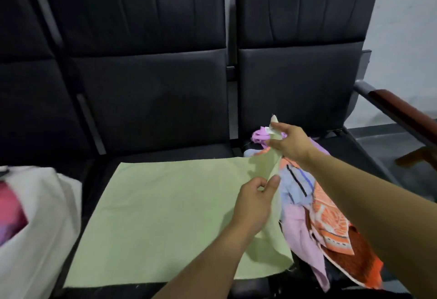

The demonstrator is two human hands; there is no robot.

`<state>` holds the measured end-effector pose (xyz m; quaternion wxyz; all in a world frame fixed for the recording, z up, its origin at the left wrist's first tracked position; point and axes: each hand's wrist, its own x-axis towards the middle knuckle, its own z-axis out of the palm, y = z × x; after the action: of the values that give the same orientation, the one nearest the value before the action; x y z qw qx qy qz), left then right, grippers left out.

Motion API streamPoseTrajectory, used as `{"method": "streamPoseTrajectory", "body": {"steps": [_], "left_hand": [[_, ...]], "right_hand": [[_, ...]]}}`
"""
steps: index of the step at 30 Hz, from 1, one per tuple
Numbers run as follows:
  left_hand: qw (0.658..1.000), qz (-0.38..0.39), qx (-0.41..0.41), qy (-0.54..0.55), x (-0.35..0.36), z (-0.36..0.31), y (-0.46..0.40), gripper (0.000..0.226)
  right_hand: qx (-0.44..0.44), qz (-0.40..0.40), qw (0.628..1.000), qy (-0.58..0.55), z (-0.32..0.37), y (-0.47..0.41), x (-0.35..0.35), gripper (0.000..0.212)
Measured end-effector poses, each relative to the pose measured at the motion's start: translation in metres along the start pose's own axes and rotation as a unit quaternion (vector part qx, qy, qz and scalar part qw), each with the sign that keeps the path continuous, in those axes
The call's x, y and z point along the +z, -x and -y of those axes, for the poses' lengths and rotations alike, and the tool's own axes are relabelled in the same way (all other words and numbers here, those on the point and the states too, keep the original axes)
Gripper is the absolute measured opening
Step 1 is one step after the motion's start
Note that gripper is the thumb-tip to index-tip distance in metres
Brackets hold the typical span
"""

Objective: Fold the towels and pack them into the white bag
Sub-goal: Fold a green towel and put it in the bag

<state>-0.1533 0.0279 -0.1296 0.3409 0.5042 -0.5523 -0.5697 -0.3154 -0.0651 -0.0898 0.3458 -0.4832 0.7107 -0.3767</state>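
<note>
Pale green, the flat cloth towel [165, 209] lies spread over the black padded seat [151, 109]. My left hand [254, 201] pinches its right edge; my right hand [289, 142] pinches the raised far corner above a heap of pink, lilac and orange towels [314, 216]. The white fabric bag [40, 223] sits at left.

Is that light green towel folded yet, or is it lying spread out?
Mostly spread: the green towel lies flat on the seat, with only its right edge lifted, pinched by the left hand and right hand.
</note>
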Motion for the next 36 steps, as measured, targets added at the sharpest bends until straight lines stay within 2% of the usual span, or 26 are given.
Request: {"method": "streamPoseTrajectory", "body": {"steps": [4, 13, 17, 20, 22, 24, 26, 28, 30, 33, 36], "left_hand": [[0.998, -0.069, -0.003, -0.01, -0.091, 0.016, 0.013, 0.052], [0.983, -0.18, -0.044, 0.002, -0.264, 0.057, 0.047, 0.049], [0.958, -0.261, -0.099, -0.067, -0.324, 0.093, 0.05, 0.041], [0.936, -0.29, -0.127, -0.157, -0.351, 0.123, 0.049, 0.038], [0.906, -0.323, -0.123, -0.244, -0.357, 0.141, 0.051, 0.038], [0.87, -0.347, -0.093, -0.339, -0.358, 0.158, 0.052, 0.031], [0.845, -0.309, -0.13, -0.416, -0.355, 0.163, 0.054, 0.022], [0.817, -0.268, -0.178, -0.479, -0.354, 0.163, 0.056, 0.023], [0.798, -0.252, -0.198, -0.51, -0.351, 0.161, 0.058, 0.027], [0.8, -0.238, -0.199, -0.514, -0.342, 0.155, 0.056, 0.031], [0.818, -0.24, -0.218, -0.476, -0.337, 0.152, 0.042, 0.036]], "right_hand": [[-0.016, 0.048, 0.999, 0.015, 0.041, 0.001, 0.081, 0.062], [-0.053, 0.149, 0.987, 0.043, 0.12, 0.009, 0.286, 0.064], [-0.039, 0.192, 0.979, 0.055, 0.13, 0.014, 0.361, 0.063], [-0.025, 0.237, 0.97, 0.042, 0.127, 0.019, 0.4, 0.059], [-0.018, 0.281, 0.959, 0.037, 0.121, 0.022, 0.419, 0.055], [0.01, 0.334, 0.942, -0.006, 0.116, 0.024, 0.43, 0.057], [0.037, 0.375, 0.925, -0.042, 0.113, 0.027, 0.432, 0.054], [0.037, 0.374, 0.924, -0.066, 0.112, 0.03, 0.423, 0.048], [0.024, 0.339, 0.937, -0.084, 0.103, 0.034, 0.4, 0.043], [-0.015, 0.282, 0.958, -0.045, 0.07, 0.04, 0.341, 0.037], [0.0, 0.25, 0.968, 0.019, 0.019, 0.049, 0.27, 0.032]]}}
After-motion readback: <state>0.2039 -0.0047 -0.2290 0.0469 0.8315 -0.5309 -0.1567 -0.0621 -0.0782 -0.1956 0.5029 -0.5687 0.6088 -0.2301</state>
